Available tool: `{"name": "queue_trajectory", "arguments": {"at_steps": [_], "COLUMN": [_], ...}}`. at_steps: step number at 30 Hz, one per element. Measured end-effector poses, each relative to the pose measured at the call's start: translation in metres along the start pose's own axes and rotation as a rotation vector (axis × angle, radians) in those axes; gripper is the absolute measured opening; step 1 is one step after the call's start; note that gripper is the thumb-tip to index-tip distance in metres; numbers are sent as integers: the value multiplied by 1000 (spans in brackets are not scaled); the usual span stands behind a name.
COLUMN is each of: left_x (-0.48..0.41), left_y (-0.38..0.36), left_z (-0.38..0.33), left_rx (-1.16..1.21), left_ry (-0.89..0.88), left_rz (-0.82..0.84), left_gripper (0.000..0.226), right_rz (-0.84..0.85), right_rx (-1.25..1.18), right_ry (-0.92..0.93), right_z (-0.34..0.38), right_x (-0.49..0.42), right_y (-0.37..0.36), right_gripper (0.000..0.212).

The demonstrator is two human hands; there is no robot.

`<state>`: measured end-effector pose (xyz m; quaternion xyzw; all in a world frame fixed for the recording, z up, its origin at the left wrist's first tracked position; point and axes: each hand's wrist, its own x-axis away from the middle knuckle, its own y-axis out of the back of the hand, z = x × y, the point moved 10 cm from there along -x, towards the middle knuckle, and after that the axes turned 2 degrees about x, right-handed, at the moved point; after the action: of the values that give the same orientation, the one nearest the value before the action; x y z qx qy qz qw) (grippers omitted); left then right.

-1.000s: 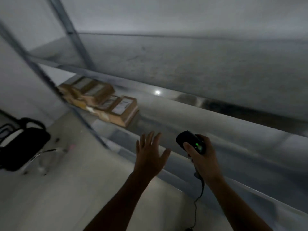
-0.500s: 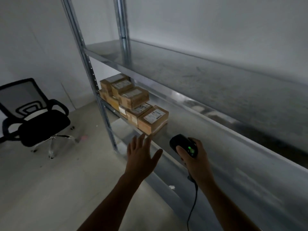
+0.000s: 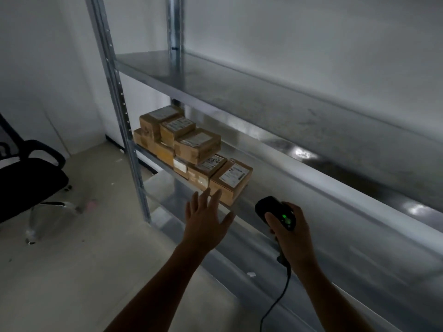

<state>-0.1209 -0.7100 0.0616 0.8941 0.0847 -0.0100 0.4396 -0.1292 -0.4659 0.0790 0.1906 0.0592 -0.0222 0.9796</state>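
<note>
Several brown cardboard boxes with white labels are stacked in two layers at the left end of a metal shelf (image 3: 275,164). The nearest box (image 3: 231,180) lies at the right of the stack. My left hand (image 3: 206,221) is stretched toward it with fingers spread, fingertips just short of its front face. My right hand (image 3: 288,232) grips a black corded barcode scanner (image 3: 273,210) with a green light lit, its head pointing at the boxes. The scanner's cable (image 3: 275,305) hangs down toward the floor.
The grey metal rack has an upper shelf (image 3: 263,92) above and a lower shelf (image 3: 311,255) below, with upright posts (image 3: 119,111) at the left. A black office chair (image 3: 28,178) stands on the concrete floor at the left. White walls behind.
The view has swung from tilted and blurred to level, bringing the boxes closer. My left hand has reached nearer to the nearest box. My right hand keeps holding the scanner.
</note>
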Motion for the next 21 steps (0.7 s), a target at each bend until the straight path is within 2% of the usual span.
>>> {"name": "queue_trajectory", "arguments": {"at_steps": [6,9,18,21], "left_x": [-24,-49,-147,-189], "left_y": [-17,-22,-54,-74], "left_z": [20,28,29,23], "left_rx": [-23,-51,-197,-218], "left_ry": [-32,-67,-232,-261], "left_rz": [51,61,137,229], "left_gripper": [82,81,88,87], "right_rz": [-28,-48,-106,-98], "right_rx": [34,14,-62,-97], "right_ry": [-16,-33,-134,-163], "right_z": [-1,-10,-51,-63], "right_x": [-4,-18,-76,-102], "right_y": [-19,-25,-53,-60], "right_gripper": [49,42,44,47]}}
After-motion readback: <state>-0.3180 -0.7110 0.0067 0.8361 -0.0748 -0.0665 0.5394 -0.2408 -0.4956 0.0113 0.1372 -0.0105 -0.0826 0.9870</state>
